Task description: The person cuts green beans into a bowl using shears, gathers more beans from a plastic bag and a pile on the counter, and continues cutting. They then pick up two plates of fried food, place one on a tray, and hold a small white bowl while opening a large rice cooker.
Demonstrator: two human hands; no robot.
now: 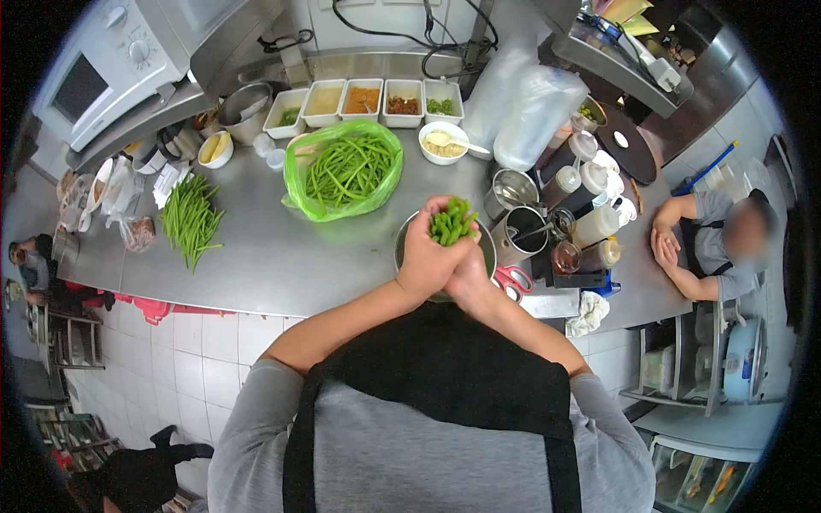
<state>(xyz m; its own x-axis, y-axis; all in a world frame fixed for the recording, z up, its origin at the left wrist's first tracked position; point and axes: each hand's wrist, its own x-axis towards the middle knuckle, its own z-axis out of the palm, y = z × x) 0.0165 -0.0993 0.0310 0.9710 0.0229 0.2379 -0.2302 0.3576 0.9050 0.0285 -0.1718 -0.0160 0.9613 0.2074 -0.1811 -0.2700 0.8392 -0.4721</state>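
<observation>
Both my hands are closed together round a bunch of green beans (453,224), whose ends stick up out of the grip. My left hand (425,252) wraps the bunch from the left. My right hand (468,267) presses against it from the right, its fingers partly hidden. Directly below them is a metal bowl (490,255), its inside mostly covered by the hands. Further left, a green plastic bag (295,192) lies open, full of whole green beans (349,171). Another pile of green beans (188,218) lies loose on the steel counter (282,265).
Several white tubs (363,101) of seasonings line the back, near a white bowl with a spoon (442,144). Right of me are metal containers (520,235), sauce bottles (594,224) and red-handled scissors (513,280). A person (714,239) leans at the counter's right end.
</observation>
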